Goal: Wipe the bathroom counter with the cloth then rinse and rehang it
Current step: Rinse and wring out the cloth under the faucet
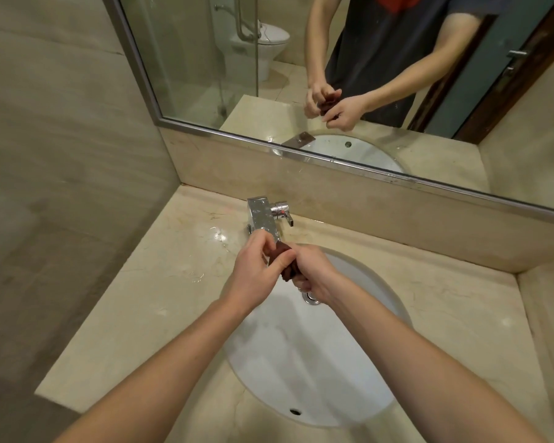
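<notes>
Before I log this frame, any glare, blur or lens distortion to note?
Head view: wide-angle bending bows the mirror frame and counter edges; small glare spots on the wet counter beside the faucet; both hands, left hand and right hand, and the cloth are sharp; soft, even lighting.

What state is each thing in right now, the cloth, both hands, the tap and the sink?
cloth: bunched up, gripped between both hands over the sink
left hand: closed on the cloth
right hand: closed on the cloth
tap: no water visibly running
sink: no standing water, drain uncovered
</notes>
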